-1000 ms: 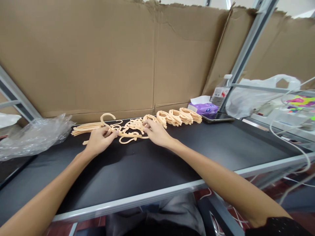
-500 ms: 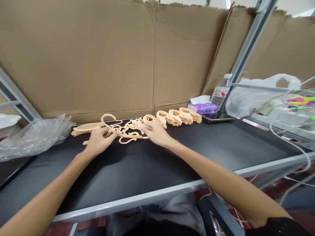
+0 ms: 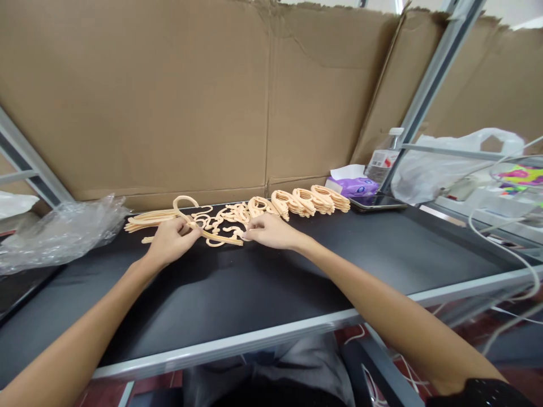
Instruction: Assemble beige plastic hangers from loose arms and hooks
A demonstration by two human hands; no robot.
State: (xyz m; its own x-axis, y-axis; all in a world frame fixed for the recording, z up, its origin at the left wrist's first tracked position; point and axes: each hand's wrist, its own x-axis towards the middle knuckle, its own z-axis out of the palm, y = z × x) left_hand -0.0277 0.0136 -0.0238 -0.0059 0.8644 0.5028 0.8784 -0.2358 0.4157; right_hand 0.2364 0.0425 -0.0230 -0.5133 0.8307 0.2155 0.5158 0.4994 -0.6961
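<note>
Peach plastic hangers point(image 3: 220, 217) lie in a loose pile at the back of the black table point(image 3: 263, 282). My left hand point(image 3: 169, 240) is closed on one hanger point(image 3: 195, 226) near its hook, which sticks up. My right hand point(image 3: 269, 232) pinches the right end of that same hanger's bar. To the right of the pile runs a row of stacked peach hanger pieces point(image 3: 311, 200).
A cardboard wall point(image 3: 190, 96) backs the table. Crumpled clear plastic point(image 3: 59, 232) lies at the left. At the right are a purple tissue pack point(image 3: 350, 185), a phone point(image 3: 377, 202), a water bottle point(image 3: 382, 158), a white bag point(image 3: 449, 161) and cables point(image 3: 500, 237).
My right hand has slid left and toward me, from the pile of pieces to the right end of the hanger bar. My left hand stays on the hanger.
</note>
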